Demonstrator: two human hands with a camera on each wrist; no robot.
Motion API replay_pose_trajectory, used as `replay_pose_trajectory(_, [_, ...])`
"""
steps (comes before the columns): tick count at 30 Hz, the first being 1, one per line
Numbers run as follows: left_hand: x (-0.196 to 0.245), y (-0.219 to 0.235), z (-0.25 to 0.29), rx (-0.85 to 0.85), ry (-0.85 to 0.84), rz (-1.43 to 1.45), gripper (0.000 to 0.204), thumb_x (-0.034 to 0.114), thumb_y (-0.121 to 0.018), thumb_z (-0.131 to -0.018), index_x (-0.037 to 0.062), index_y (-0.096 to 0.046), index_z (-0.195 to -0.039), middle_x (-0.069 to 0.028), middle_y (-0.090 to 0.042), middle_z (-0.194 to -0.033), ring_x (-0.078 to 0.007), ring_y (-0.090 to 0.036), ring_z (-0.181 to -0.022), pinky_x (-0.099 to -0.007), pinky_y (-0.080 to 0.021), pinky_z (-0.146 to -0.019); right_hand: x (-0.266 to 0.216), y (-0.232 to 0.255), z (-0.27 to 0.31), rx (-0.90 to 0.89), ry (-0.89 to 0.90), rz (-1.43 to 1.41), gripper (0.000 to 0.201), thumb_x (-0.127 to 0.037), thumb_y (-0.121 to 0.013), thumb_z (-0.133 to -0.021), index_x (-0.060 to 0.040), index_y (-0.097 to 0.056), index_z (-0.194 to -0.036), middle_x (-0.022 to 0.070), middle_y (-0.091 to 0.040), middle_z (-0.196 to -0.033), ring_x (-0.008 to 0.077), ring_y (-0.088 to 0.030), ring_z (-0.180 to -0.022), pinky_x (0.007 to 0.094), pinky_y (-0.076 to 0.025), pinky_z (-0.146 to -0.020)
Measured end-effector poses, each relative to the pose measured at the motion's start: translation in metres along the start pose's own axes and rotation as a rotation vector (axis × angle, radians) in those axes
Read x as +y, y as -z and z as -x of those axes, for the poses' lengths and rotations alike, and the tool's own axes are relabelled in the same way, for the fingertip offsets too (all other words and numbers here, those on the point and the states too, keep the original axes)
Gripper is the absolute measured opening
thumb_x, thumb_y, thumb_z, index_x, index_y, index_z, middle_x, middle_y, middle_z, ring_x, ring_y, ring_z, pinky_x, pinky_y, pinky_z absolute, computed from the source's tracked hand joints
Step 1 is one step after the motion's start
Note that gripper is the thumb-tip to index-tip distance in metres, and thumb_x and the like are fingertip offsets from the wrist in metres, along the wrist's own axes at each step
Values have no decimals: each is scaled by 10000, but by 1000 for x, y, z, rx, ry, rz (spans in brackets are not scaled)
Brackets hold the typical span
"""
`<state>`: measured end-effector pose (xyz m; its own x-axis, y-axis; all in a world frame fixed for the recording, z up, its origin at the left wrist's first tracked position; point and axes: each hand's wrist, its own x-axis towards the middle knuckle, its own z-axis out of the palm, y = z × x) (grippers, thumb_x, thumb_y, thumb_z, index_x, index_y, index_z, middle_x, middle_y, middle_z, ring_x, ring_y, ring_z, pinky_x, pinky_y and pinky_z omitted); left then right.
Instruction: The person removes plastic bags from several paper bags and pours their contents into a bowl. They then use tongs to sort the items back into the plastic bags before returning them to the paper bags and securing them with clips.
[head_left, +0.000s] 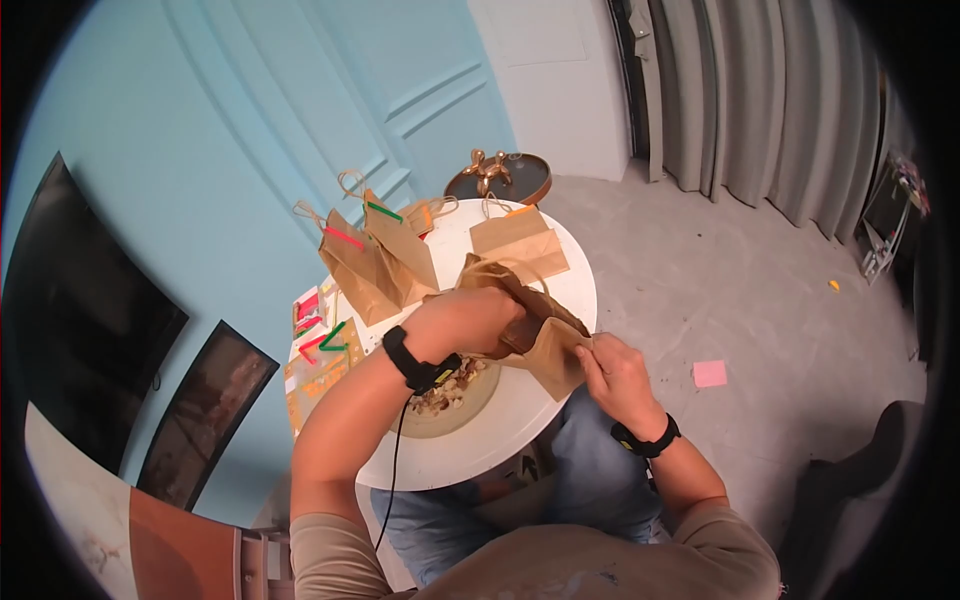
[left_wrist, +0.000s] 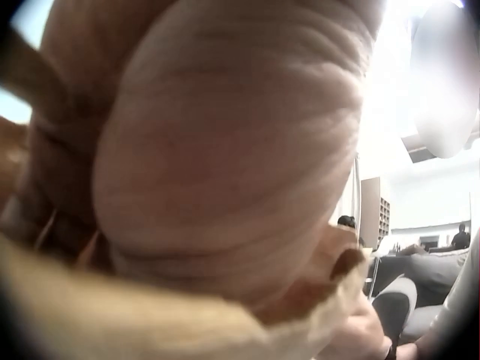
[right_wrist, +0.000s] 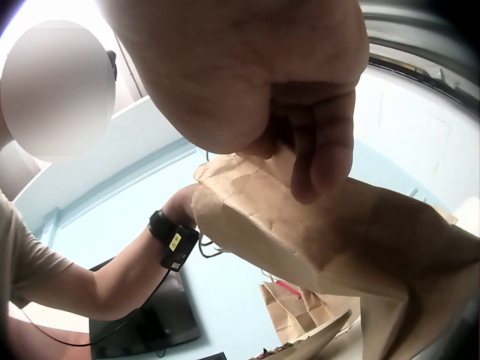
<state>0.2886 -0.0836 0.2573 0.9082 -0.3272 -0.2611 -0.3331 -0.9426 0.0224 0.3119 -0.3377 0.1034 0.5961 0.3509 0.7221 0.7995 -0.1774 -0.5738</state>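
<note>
A brown paper bag point(head_left: 555, 362) with twisted handles is tilted over the front right of the round white table point(head_left: 440, 473). My left hand point(head_left: 487, 316) reaches in through its mouth, and the fingers are hidden inside. The left wrist view has the palm point(left_wrist: 225, 150) filling the frame above the bag's paper edge point(left_wrist: 172, 315); whether that hand holds anything, I cannot tell. On the bag's right side, my right hand point(head_left: 620, 378) pinches the rim between thumb and fingers. The right wrist view gives its curled fingers point(right_wrist: 334, 146) against the paper.
Under my left forearm sits a round bowl point(head_left: 480, 405) with small brown and pale pieces. Two upright paper bags point(head_left: 365, 270) with red and green strips stand at the back left. A flat bag point(head_left: 520, 245) lies behind. Colored strips point(head_left: 325, 342) lie on the left.
</note>
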Motion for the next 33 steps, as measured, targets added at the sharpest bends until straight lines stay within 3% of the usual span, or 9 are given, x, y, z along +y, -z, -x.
replay_pose_trajectory(5, [3, -9, -20, -6, 10, -302, 303, 74, -790, -832, 28, -798, -1132, -198, -808, -983, -404, -788, -937, -497, -639, -804, 4, 7, -1, 2, 9, 4, 123, -68, -727, -1049, 29, -697, -980, 202, -676, -879, 437, -681, -767, 502, -541, -668])
replay_pose_trajectory(8, [11, 8, -13, 209, 19, -289, 217, 140, -840, -824, -31, -795, -950, -193, -809, -954, -364, -805, -940, -438, -650, -796, 8, 13, -3, 9, -6, 20, 148, -86, -727, -1053, 28, -682, -970, 207, -667, -876, 448, -671, -769, 510, -534, -667])
replay_pose_trajectory(11, [19, 37, 9, 604, -50, -209, 163, 46, -731, -888, 24, -748, -1049, -188, -776, -1019, -419, -757, -879, -523, -612, -773, 15, 21, -7, -26, -50, 93, 176, -104, -732, -1053, 27, -665, -955, 215, -660, -877, 460, -664, -779, 518, -529, -667])
replay_pose_trajectory(17, [33, 96, 50, 1134, -123, -272, 166, -5, -689, -1002, -11, -742, -1159, -178, -789, -1152, -385, -771, -961, -446, -618, -807, 21, 28, -24, 2, -58, 100, 187, -141, -723, -1059, 29, -691, -988, 221, -673, -889, 470, -659, -761, 520, -531, -667])
replay_pose_trajectory(20, [28, 113, 73, 1271, 100, -193, 203, 11, -693, -1053, -3, -768, -1241, -153, -806, -1166, -294, -792, -983, -378, -618, -830, 14, 28, -22, -85, -183, 22, 245, -203, -762, -1013, 5, -740, -1141, 222, -725, -1010, 448, -692, -874, 504, -573, -788])
replay_pose_trajectory(23, [25, 121, 97, 1426, 240, -98, 202, 58, -712, -1086, -2, -782, -1266, -109, -811, -1143, -193, -779, -992, -334, -612, -843, 17, 28, -7, -146, -12, 82, 461, -243, -813, -934, -27, -727, -1333, 220, -729, -1237, 423, -678, -1135, 488, -561, -995])
replay_pose_trajectory(24, [20, 121, 105, 1463, 247, -108, 186, 53, -705, -1083, -4, -788, -1240, -112, -811, -1127, -203, -773, -963, -342, -616, -799, 22, 28, 2, -314, -89, 71, 641, -244, -841, -873, -50, -661, -1457, 202, -653, -1432, 423, -567, -1355, 521, -453, -1173])
replay_pose_trajectory(30, [4, 116, 145, 1528, 360, -145, 179, 20, -668, -1067, -17, -793, -1190, -113, -800, -1071, -205, -746, -894, -335, -625, -684, 59, -3, 34, -408, 102, 359, 689, -184, -844, -829, -68, -626, -1473, 167, -608, -1492, 386, -550, -1394, 571, -377, -1216])
replay_pose_trajectory(33, [1, 110, 161, 1448, 431, -196, 217, 71, -660, -1107, -19, -779, -1264, -83, -811, -1134, -150, -756, -1048, -309, -599, -857, 77, -21, 41, -432, 90, 387, 547, -128, -792, -876, -69, -650, -1401, 153, -631, -1452, 347, -570, -1383, 547, -399, -1200])
